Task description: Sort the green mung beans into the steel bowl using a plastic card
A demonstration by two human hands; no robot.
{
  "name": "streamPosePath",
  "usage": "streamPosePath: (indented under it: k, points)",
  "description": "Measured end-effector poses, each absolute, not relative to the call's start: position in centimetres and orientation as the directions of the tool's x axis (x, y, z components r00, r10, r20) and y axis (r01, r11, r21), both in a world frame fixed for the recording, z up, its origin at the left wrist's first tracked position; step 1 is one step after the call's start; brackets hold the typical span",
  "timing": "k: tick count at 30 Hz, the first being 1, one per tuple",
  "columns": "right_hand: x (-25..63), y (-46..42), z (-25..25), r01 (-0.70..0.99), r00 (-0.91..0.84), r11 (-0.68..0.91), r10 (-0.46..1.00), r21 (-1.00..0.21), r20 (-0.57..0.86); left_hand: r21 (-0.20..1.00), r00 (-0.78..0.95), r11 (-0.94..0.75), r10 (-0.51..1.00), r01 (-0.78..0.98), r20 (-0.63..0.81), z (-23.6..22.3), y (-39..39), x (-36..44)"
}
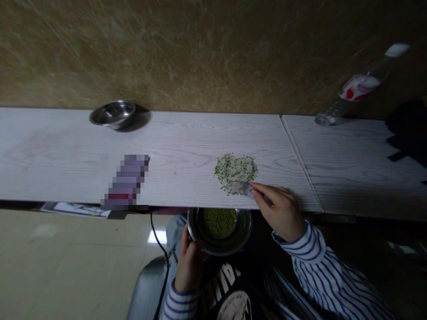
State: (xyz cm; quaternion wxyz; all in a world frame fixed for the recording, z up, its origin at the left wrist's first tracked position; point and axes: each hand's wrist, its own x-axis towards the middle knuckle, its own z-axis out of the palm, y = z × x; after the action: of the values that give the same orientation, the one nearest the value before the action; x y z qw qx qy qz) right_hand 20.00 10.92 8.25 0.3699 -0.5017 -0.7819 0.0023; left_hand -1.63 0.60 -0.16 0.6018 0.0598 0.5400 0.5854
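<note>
My left hand (189,263) grips the left rim of a steel bowl (246,229), held just below the table's front edge above my lap. Green beans (218,221), apparently mung beans, cover its bottom. On the tabletop lies a flat pile of white grains mixed with green beans (236,168). My right hand (278,209) pinches a small translucent greyish piece (245,189) between thumb and fingers. That piece touches the near edge of the pile; whether it is a spoon or a plastic scraper I cannot tell.
A second steel bowl (115,114) stands near the wall at the left. A pixelated flat object (128,180) lies by the front edge, with a black cable (163,251) hanging nearby. To the right are a tilted-looking plastic bottle (358,89) and a dark item (408,131).
</note>
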Motion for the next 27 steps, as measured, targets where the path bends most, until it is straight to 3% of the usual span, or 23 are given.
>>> streamPosePath:
  k: [11,27]
  points:
    - [23.0,10.2,7.1,0.787,-0.022,0.349,0.840,-0.508,0.543,0.670,-0.191,0.316,0.800,-0.672,-0.569,-0.1,0.5,-1.6]
    - [24.5,8.6,6.7,0.784,0.030,0.268,0.885,-0.560,0.465,0.679,-0.184,0.339,0.797,-0.651,-0.575,0.2,0.5,-0.8]
